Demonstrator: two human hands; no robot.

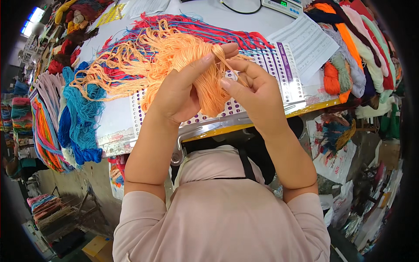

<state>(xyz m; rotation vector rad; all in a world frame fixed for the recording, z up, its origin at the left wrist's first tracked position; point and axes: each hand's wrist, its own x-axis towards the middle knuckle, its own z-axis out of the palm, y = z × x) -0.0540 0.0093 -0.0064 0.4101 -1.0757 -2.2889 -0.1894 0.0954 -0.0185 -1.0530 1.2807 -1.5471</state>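
Seemingly half-gathered, orange yarn (185, 53) fills the left hand (180, 92); the right hand (258, 91) pinches some; the rest trails over red yarn (208, 31).

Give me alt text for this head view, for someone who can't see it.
A person's left hand cradles a bundle of orange thread above a white table while the right hand holds a few strands. Red and blue threads and a white punched card lie on the table; blue skeins hang at its left, multicoloured skeins at its right.
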